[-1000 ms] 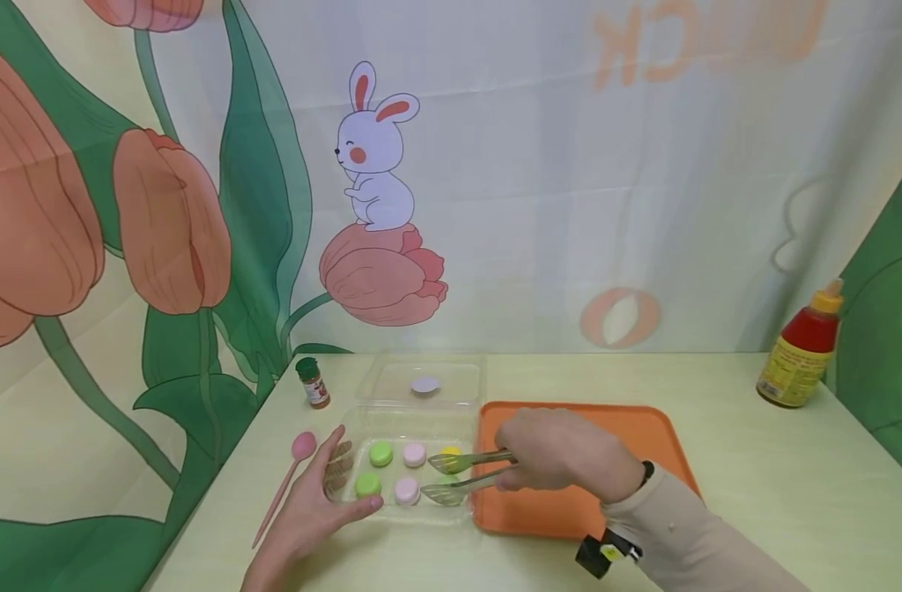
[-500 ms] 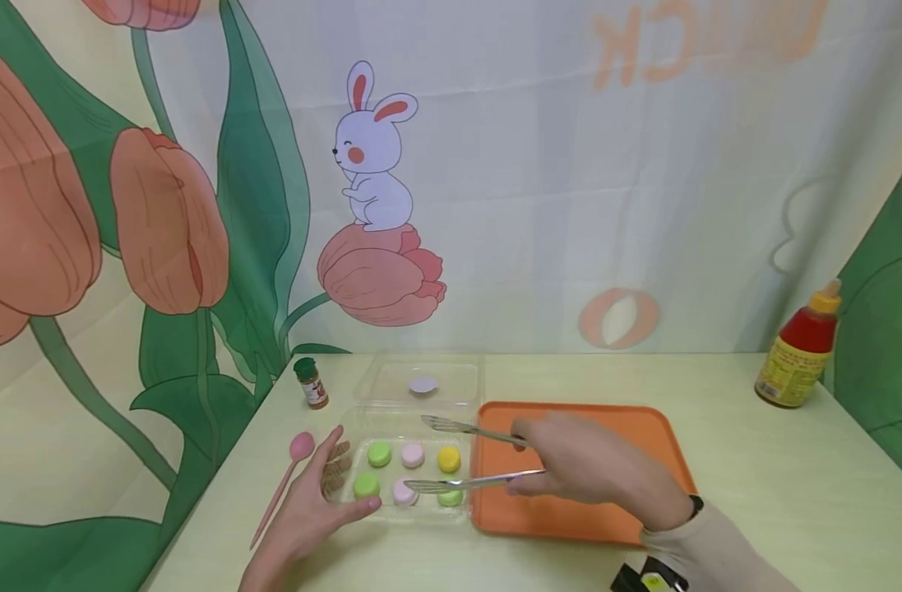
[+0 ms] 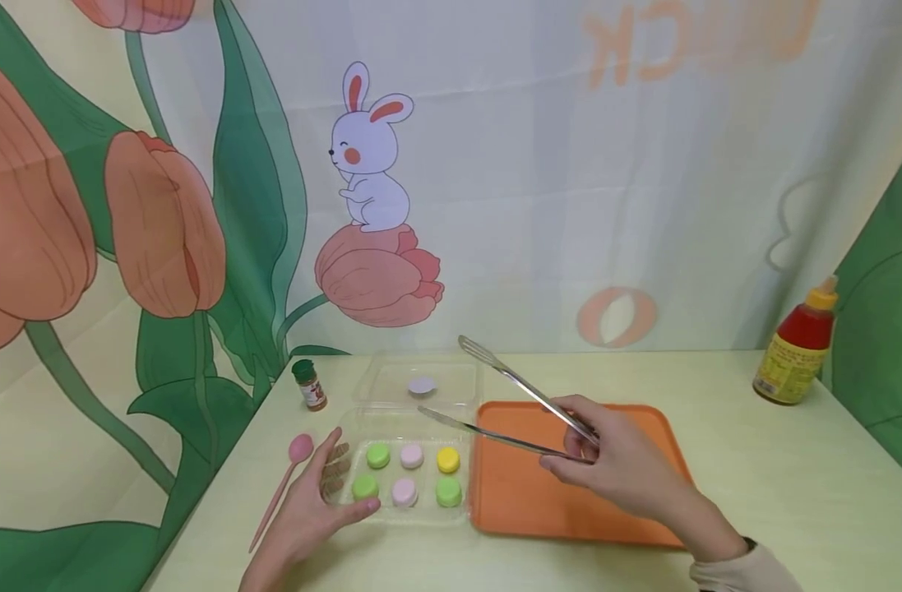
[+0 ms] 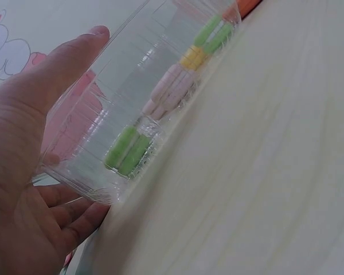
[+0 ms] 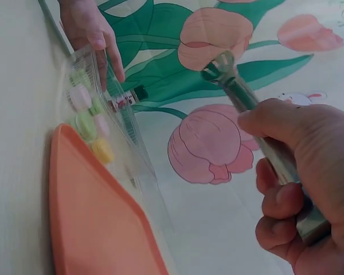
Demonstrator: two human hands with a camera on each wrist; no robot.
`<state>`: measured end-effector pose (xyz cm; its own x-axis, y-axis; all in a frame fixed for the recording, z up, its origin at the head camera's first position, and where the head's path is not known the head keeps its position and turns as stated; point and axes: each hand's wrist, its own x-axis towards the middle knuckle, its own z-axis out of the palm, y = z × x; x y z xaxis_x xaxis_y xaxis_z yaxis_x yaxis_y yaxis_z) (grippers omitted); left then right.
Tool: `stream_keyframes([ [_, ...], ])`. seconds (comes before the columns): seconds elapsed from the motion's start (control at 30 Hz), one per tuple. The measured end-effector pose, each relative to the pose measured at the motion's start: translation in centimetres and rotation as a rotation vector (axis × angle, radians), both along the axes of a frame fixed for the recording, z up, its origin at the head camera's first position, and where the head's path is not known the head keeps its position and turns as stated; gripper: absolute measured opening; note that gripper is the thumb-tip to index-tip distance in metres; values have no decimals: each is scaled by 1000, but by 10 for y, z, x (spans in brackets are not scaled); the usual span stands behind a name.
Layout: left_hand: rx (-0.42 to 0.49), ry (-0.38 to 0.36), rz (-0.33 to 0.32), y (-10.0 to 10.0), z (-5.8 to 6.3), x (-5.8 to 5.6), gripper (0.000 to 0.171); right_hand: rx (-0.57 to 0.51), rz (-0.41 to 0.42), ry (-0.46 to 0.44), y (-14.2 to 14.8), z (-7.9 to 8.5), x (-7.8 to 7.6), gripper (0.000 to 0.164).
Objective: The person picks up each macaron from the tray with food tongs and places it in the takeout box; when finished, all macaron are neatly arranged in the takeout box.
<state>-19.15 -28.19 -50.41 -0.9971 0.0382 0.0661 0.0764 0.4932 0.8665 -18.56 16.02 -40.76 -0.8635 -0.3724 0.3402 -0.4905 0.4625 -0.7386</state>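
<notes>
A clear plastic container (image 3: 413, 518) holds several macarons, green, pink and yellow, in two rows. My left hand (image 3: 306, 497) grips its left side, thumb along the front and fingers around the end; the left wrist view shows the hand against the clear wall (image 4: 135, 63). My right hand (image 3: 624, 460) holds metal tongs (image 3: 523, 386) raised over the orange tray (image 3: 569, 510). The tong arms are spread apart, their tips pointing left and away, with nothing between them. In the right wrist view, the fingers curl round the tongs (image 5: 246, 97).
Behind the container lies its clear lid-like part with a pale oval piece (image 3: 422, 386). A pink spoon (image 3: 300, 449) and a small green-capped jar (image 3: 310, 386) are at the left. A red sauce bottle (image 3: 797, 349) stands far right. A printed curtain (image 3: 510, 205) hangs behind the table.
My right hand has pulled back to the right and up with the tongs, away from the yellow and green macarons. The tong arms have spread wider. My left hand stays on the container.
</notes>
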Motion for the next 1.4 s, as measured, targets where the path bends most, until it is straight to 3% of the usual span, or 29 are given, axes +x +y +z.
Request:
stream_keyframes([
  [0.17,1,6,2,1,0,1,124,-80,-115,77,19,-3,3,47],
  [0.33,-1,13,-1,2,1,1,124,-108,-246,110,42,-5,6,59],
  [0.63,-10,6,-3,2,1,1,124,-164,-448,30,91,-24,10,77],
  [0.8,-13,10,-5,2,2,2,123,-146,-608,9,116,-33,16,79],
  [1.0,-12,7,-1,2,3,2,123,-188,-824,-103,141,-48,21,85],
  [1.23,-15,9,-5,3,3,2,123,-68,-1024,-145,165,-63,23,91],
  [1.4,-21,8,-2,2,3,2,123,-3,-1066,-176,178,-77,23,93],
])
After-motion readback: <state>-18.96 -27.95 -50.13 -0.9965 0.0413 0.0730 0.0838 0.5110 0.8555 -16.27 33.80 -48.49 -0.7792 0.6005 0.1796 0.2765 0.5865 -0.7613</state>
